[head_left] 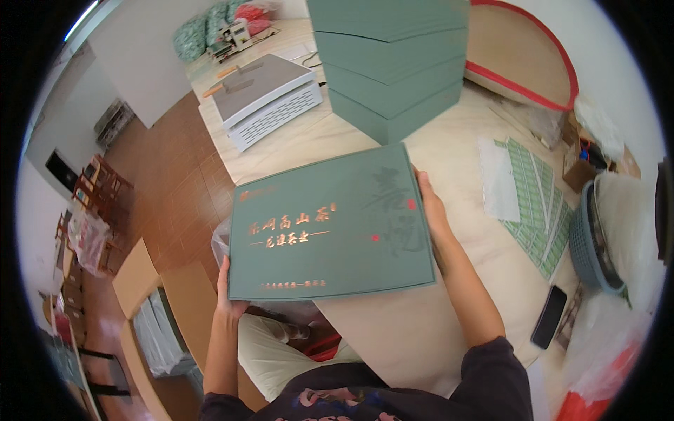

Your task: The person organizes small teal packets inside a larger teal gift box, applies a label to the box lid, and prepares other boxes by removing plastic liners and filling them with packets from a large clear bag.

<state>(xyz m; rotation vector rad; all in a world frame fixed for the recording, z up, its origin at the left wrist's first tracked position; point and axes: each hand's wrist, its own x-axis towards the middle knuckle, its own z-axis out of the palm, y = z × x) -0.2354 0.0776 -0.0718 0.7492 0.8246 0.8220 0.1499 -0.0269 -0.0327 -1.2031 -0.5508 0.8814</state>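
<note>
A flat green gift box (331, 263) with copper-coloured and dark writing on its lid is held above my lap and the table edge. My left hand (230, 289) grips its lower left edge, and my right hand (429, 202) grips its right edge; the fingers under the box are hidden. Just beyond it, a stack of similar green boxes (392, 63) stands on the marble-patterned table. To the lower left, an open cardboard carton (197, 305) contains green boxes in plastic wrapping (160, 331).
On the table are a grey-topped metal appliance (268, 89), a small machine (231, 39), sheets of green labels (537, 210), a phone (549, 317) and a blue plastic basket (584, 242). A round tray with a red rim (526, 79) leans against the wall. Wooden chairs (100, 184) stand farther left.
</note>
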